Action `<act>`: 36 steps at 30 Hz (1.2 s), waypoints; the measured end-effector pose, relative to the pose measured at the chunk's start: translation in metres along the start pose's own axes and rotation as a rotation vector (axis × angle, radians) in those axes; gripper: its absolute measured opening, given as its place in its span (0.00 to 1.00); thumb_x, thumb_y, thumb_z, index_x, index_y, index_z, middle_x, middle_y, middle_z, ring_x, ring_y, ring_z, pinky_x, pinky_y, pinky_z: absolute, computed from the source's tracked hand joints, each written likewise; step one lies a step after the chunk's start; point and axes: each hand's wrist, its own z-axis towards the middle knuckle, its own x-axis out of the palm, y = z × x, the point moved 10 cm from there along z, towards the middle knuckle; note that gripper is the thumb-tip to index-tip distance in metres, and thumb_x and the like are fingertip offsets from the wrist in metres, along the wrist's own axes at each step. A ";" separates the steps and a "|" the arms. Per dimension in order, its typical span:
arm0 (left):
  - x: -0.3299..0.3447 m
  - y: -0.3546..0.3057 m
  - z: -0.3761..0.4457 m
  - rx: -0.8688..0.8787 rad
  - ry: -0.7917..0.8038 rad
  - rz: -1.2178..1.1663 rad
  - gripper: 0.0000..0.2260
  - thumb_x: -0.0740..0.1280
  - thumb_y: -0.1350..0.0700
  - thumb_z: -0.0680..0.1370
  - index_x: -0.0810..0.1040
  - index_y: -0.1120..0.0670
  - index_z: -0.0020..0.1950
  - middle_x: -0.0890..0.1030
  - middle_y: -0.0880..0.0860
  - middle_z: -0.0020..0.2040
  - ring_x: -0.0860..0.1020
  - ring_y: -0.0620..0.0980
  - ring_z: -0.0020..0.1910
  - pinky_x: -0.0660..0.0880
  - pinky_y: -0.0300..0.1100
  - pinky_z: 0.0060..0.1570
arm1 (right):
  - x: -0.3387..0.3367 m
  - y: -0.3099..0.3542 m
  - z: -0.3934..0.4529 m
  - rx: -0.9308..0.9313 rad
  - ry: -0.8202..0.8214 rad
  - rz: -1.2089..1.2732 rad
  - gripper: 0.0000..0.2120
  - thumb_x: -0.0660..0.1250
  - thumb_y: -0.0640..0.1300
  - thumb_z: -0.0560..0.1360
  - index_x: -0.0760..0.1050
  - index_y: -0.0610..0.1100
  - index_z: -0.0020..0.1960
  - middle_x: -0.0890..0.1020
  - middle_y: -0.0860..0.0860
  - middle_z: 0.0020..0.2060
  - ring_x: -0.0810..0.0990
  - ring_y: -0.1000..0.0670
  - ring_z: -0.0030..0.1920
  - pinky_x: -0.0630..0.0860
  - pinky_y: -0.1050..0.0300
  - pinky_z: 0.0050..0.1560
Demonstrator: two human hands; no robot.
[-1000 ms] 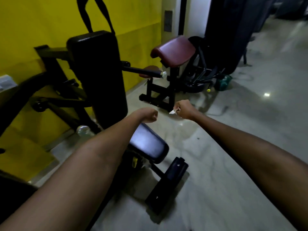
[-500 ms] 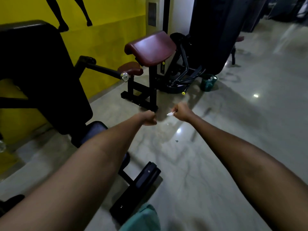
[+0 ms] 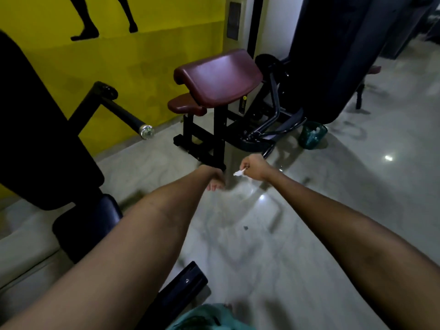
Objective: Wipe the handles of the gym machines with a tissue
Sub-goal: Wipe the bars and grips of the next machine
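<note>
Both my arms reach forward over the floor. My right hand (image 3: 254, 167) is a fist that grips a small white tissue (image 3: 238, 172), whose tip pokes out to the left. My left hand (image 3: 214, 178) is just left of it, fingers curled under and holding nothing. A black machine handle (image 3: 129, 118) with a shiny chrome end cap (image 3: 146, 131) sticks out at the left, well away from both hands. Beyond the hands stands a maroon padded curl bench (image 3: 217, 79) on a black frame.
A large black back pad (image 3: 35, 139) and a dark seat pad (image 3: 95, 222) fill the left. A black footrest (image 3: 183, 285) lies near my feet. A green bin (image 3: 312, 134) stands by a dark machine at the back right. Yellow wall at left, glossy marble floor to the right.
The view has swung and closed in toward the maroon bench; the black machine has slid off to the left. Both hands stay out in front, the tissue still in the right fist.
</note>
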 end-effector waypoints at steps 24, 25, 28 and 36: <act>-0.209 0.119 0.003 -0.497 -0.757 -0.402 0.15 0.62 0.52 0.79 0.78 0.63 0.57 0.79 0.62 0.58 0.76 0.59 0.57 0.72 0.45 0.51 | -0.012 0.156 0.263 -0.704 0.309 0.015 0.15 0.73 0.47 0.71 0.81 0.36 0.49 0.83 0.40 0.44 0.80 0.43 0.49 0.65 0.61 0.41; -0.218 0.124 -0.001 -0.514 -0.797 -0.403 0.15 0.62 0.52 0.79 0.78 0.62 0.56 0.79 0.62 0.57 0.76 0.59 0.56 0.72 0.46 0.50 | -0.012 0.168 0.270 -0.729 0.299 0.032 0.14 0.72 0.46 0.72 0.81 0.36 0.49 0.83 0.39 0.44 0.80 0.44 0.48 0.65 0.62 0.41; -0.247 0.141 -0.011 -0.564 -0.934 -0.388 0.14 0.62 0.52 0.79 0.78 0.61 0.56 0.79 0.61 0.56 0.76 0.59 0.56 0.72 0.47 0.49 | -0.009 0.202 0.298 -0.776 0.270 0.062 0.09 0.69 0.38 0.73 0.81 0.35 0.50 0.83 0.38 0.45 0.79 0.45 0.44 0.66 0.60 0.40; -0.307 0.229 -0.016 -0.813 -1.096 -0.244 0.20 0.61 0.46 0.78 0.71 0.59 0.63 0.70 0.59 0.64 0.68 0.58 0.65 0.63 0.51 0.64 | 0.026 0.290 0.383 -0.861 0.276 0.092 0.08 0.70 0.40 0.72 0.81 0.35 0.47 0.83 0.38 0.42 0.78 0.46 0.42 0.65 0.59 0.34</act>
